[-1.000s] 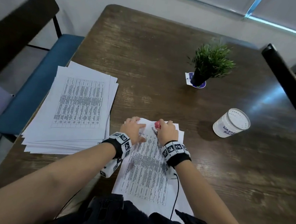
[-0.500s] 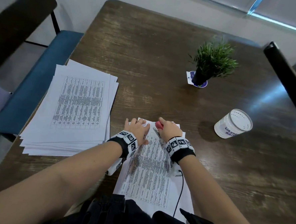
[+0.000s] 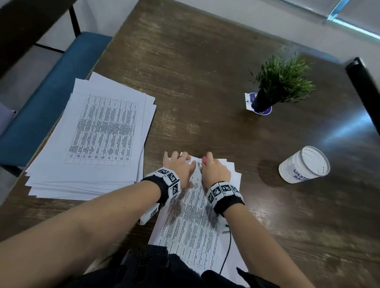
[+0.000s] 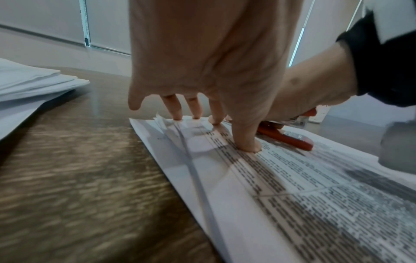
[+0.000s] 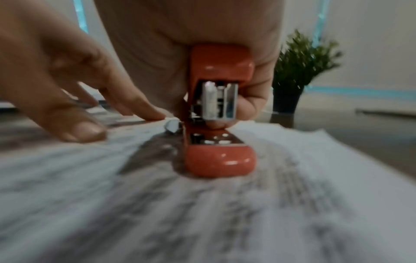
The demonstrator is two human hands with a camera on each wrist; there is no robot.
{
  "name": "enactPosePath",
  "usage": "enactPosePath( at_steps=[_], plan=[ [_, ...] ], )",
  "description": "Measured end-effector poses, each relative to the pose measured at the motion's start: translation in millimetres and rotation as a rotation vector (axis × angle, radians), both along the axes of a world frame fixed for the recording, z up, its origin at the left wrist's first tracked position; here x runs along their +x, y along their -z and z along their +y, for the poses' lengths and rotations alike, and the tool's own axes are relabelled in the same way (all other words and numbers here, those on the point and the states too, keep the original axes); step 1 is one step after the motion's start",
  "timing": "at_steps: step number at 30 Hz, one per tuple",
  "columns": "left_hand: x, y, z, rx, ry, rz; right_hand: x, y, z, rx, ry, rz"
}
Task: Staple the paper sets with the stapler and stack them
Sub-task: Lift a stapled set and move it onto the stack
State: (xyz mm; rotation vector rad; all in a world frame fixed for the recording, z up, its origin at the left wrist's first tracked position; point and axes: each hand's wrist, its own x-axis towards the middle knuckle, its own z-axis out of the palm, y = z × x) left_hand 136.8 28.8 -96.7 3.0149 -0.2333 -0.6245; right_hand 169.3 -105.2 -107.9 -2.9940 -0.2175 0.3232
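Your red stapler sits on the paper set near the table's front edge.
You have the printed set lying flat, text side up, its far corner sheets fanned and slightly lifted under the stapler's nose; the stapler's rounded base rests on the top sheet, its metal magazine showing between base and red top. Your larger stack of papers lies to the left, loosely squared, a printed table on top, well apart from the set.

Bare table ahead of me is lying wide open; paper stack is crowding my left, cup and plant are sitting off right.
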Motion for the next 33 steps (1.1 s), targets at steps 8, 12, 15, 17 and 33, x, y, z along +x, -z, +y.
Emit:
enactPosePath(
  at_steps=[8,12,15,17,33],
  plan=[
    [-1,-3,-1,0.007,-0.010,-0.003,9,3,-5,-0.015,-0.071,-0.051],
    [-1,-3,-1,0.000,-0.020,-0.003,5,7,5,0.018,0.057,-0.029],
    [-1,-4,-2,-0.001,-0.024,-0.009,3,6,8,0.026,0.107,-0.014],
    [-2,-5,-2,0.008,-0.024,-0.007,1,5,10,0.046,0.142,-0.006],
    [1,4,-3,-0.011,-0.052,-0.010,22,8,15,0.014,0.004,-0.037]
  ],
)
